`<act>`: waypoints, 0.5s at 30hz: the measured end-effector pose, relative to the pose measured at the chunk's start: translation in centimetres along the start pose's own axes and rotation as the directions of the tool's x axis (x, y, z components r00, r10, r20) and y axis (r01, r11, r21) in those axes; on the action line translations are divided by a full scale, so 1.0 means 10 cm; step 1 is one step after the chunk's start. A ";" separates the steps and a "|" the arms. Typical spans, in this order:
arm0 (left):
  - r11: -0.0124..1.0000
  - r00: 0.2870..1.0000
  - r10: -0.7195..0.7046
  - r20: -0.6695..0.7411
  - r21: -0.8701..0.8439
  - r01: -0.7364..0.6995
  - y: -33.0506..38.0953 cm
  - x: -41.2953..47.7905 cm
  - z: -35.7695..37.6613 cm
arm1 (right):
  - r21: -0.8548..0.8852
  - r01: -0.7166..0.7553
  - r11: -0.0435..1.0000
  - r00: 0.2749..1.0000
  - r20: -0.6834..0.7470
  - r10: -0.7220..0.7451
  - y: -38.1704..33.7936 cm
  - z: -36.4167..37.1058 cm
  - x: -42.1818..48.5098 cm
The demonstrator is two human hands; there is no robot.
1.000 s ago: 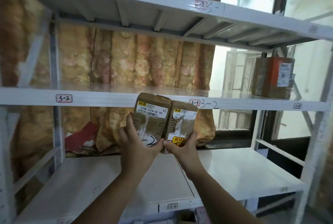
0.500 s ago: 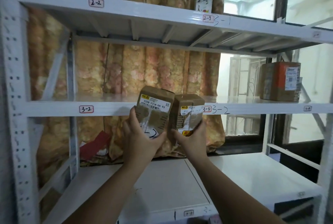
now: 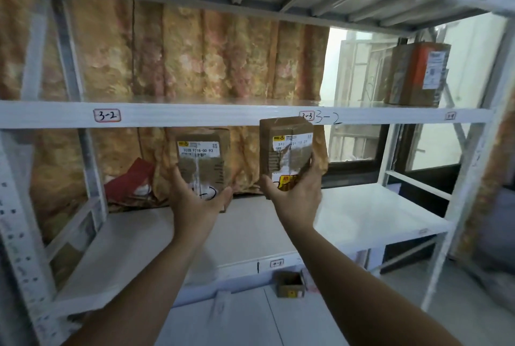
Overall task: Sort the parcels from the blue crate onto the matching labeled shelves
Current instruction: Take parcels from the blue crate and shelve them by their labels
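- Nearest us, below the front edge of the lower shelf [image 3: 362, 214], a small brown box [image 3: 289, 285] with a yellow sticker sat just under a shelf tag [image 3: 276, 263] whose number we could not read.
- Our left hand [image 3: 195, 202] cupped the left parcel [image 3: 203, 159] from beneath, thumb up its left side and fingers curled round its lower right corner. The parcel stood upright in the air above the lower shelf, with a white label facing us and a handwritten "-2" low on its front.
- Our right hand [image 3: 296, 195] gripped the right parcel [image 3: 284, 147] in the same way, thumb at the lower left and fingers up the right side. It was held higher, with a clear gap between it and the left one. A yellow sticker showed near its base, and its top edge overlapped the front beam of the middle shelf [image 3: 195, 114].
- That beam carried a tag marked 3-2 [image 3: 107, 115] to the left. A 3-3 tag [image 3: 306, 115] sat just above the right parcel, with "3-2" handwritten beside it.
- Farther back on the lower shelf, to the left, lay something red and crumpled [image 3: 131, 181].
- On the middle shelf at far right stood a taped brown box [image 3: 418, 72] with an orange panel.
- Behind everything hung a flowered golden curtain [image 3: 195, 53].
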State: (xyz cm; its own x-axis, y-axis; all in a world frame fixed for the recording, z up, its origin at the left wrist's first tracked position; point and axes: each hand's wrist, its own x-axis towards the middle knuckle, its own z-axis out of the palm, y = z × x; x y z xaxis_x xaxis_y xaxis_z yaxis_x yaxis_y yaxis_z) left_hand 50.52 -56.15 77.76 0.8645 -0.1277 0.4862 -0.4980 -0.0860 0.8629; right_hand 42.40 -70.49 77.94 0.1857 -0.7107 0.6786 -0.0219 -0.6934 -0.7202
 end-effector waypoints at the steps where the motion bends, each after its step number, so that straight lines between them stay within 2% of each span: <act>1: 1.000 1.000 0.008 0.009 -0.007 -0.008 -0.02 -0.03 0.02 | 0.026 0.002 1.000 1.000 0.005 -0.002 0.01 0.00 -0.02; 4: 0.998 0.999 0.034 0.025 -0.046 -0.033 0.00 -0.07 0.08 | 0.150 -0.003 0.989 1.000 0.008 0.002 -0.06 -0.03 -0.01; 7: 0.994 0.997 0.068 0.022 -0.090 -0.066 0.14 -0.06 0.13 | 0.240 0.107 0.965 0.993 -0.069 -0.092 -0.21 -0.06 0.07; 11: 0.982 0.992 0.123 -0.014 -0.141 -0.123 0.43 0.02 0.20 | 0.201 0.275 0.940 0.949 -0.211 -0.232 -0.41 -0.09 0.23; 15: 0.971 0.983 0.164 -0.077 -0.162 -0.175 0.77 0.16 0.35 | 0.155 0.257 0.954 0.943 -0.257 -0.212 -0.63 -0.10 0.51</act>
State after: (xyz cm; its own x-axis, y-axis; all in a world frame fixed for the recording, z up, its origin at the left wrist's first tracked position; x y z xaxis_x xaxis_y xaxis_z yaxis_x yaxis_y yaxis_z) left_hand 47.81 -60.49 84.73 0.7736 -0.0640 0.6305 -0.6238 0.0985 0.7754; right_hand 42.53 -69.83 86.04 -0.0724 -0.5536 0.8296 0.1787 -0.8255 -0.5353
